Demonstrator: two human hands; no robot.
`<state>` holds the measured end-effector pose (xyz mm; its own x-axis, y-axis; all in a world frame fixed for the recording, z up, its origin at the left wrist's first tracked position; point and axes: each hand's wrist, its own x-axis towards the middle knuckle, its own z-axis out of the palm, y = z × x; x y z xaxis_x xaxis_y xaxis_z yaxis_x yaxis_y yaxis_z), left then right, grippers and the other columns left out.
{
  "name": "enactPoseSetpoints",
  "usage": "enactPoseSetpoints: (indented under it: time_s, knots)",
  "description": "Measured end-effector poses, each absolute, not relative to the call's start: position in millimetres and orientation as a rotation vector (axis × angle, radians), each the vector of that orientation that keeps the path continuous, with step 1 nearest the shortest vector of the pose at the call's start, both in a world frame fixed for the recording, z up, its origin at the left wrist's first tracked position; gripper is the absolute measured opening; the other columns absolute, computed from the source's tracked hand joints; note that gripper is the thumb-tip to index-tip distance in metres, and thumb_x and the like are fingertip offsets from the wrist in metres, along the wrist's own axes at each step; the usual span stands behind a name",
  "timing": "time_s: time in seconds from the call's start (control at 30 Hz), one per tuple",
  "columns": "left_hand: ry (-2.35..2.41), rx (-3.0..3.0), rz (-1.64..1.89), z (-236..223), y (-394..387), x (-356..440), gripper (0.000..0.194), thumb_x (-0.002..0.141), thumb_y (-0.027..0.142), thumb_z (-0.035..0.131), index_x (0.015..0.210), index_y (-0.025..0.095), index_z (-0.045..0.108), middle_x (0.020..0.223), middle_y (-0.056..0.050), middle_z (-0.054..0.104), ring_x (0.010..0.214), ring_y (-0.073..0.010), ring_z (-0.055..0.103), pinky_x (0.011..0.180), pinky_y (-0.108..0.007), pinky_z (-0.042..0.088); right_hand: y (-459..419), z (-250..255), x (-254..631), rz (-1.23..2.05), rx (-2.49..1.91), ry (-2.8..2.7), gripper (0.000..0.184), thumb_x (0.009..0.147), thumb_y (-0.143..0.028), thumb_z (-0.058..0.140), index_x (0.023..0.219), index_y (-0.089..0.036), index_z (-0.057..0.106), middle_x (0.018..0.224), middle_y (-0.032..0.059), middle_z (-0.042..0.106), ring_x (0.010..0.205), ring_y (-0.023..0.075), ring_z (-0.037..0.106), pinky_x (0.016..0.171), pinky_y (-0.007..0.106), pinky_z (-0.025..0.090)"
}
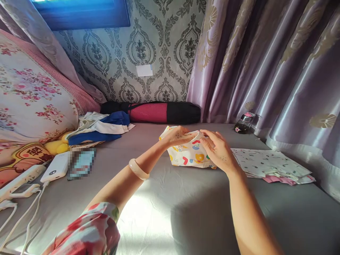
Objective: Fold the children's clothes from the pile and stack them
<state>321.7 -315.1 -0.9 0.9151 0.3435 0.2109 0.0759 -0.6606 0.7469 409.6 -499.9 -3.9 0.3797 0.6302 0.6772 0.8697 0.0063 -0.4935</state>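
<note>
A white cloth garment (190,154) printed with colourful hearts and small figures is held bunched or folded just above the grey bed sheet (156,191). What kind of garment it is I cannot make out. My left hand (176,136), below a pale bangle (138,170), grips its upper left edge, fingers mostly hidden behind the fabric. At its upper right, my right hand (219,148) pinches the rim between thumb and fingers. Beside my right wrist lies a folded stack of printed white cloth (271,163) with a pink layer underneath.
Behind the hands, a black and red rolled bag (148,112) lies along the wall. Piled clothes (98,127) are at the left. A power bank (55,166), power strip (23,180) and cables fill the near left. A dark glass bottle (243,123) stands by the curtain (239,53).
</note>
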Motion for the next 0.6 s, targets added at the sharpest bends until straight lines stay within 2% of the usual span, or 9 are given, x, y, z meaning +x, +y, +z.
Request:
enactPoseSetpoints:
  time_s: [0.1, 0.2, 0.3, 0.4, 0.5, 0.6]
  knots:
    - [0.298, 2.316, 0.424, 2.6, -317.0, 319.4, 0.050, 0.079, 0.062, 0.058, 0.057, 0.018, 0.052, 0.051, 0.004, 0.040, 0.046, -0.0076, 0.035, 0.041, -0.022, 0.019, -500.4, -5.5, 410.7, -0.279, -1.719, -1.374, 0.025, 0.094, -0.044, 0.053, 0.101, -0.025, 0.068, 0.089, 0.0042, 0.068, 0.087, 0.0220, 0.062, 0.091, 0.039, 0.046]
    - [0.266, 2.243, 0.432, 9.1, -315.6, 316.1, 0.047, 0.080, 0.064, 0.059, 0.078, 0.017, 0.066, 0.058, 0.003, 0.051, 0.052, -0.0090, 0.044, 0.044, -0.021, 0.028, -501.0, -8.8, 416.3, -0.239, -1.718, -1.317, 0.029, 0.095, -0.045, 0.051, 0.091, -0.022, 0.069, 0.080, 0.0032, 0.062, 0.074, 0.0189, 0.060, 0.072, 0.031, 0.047]
    - [0.224, 2.098, 0.550, 13.3, -307.1, 314.2, 0.050, 0.082, 0.062, 0.058, 0.100, 0.016, 0.067, 0.072, -0.001, 0.062, 0.063, -0.0118, 0.055, 0.054, -0.021, 0.040, -500.9, -12.9, 422.0, -0.268, -1.687, -1.259, 0.029, 0.095, -0.045, 0.052, 0.094, -0.022, 0.069, 0.084, 0.0035, 0.063, 0.075, 0.0179, 0.060, 0.070, 0.029, 0.046]
    - [0.255, 2.058, 0.736, 10.2, -290.6, 313.0, 0.047, 0.083, 0.057, 0.060, 0.106, 0.017, 0.066, 0.098, -0.008, 0.067, 0.086, -0.0172, 0.062, 0.070, -0.025, 0.048, -500.0, -16.2, 425.7, -0.309, -1.672, -1.225, 0.029, 0.095, -0.046, 0.052, 0.096, -0.022, 0.069, 0.085, 0.0033, 0.064, 0.075, 0.0175, 0.060, 0.071, 0.029, 0.046]
    - [0.380, 2.207, 0.810, -0.6, -271.9, 309.9, 0.040, 0.086, 0.054, 0.059, 0.107, 0.021, 0.068, 0.114, -0.008, 0.066, 0.108, -0.0238, 0.057, 0.090, -0.034, 0.046, -499.6, -16.3, 426.0, -0.322, -1.642, -1.214, 0.029, 0.094, -0.046, 0.053, 0.096, -0.022, 0.068, 0.086, 0.0033, 0.064, 0.077, 0.0176, 0.060, 0.072, 0.028, 0.046]
    - [0.505, 2.336, 0.771, -17.9, -256.4, 305.9, 0.032, 0.092, 0.045, 0.050, 0.106, 0.024, 0.069, 0.113, -0.006, 0.068, 0.113, -0.0274, 0.053, 0.100, -0.043, 0.040, -500.5, -13.3, 423.6, -0.322, -1.623, -1.212, 0.027, 0.095, -0.044, 0.053, 0.094, -0.021, 0.068, 0.084, 0.0024, 0.063, 0.076, 0.0165, 0.059, 0.072, 0.027, 0.046]
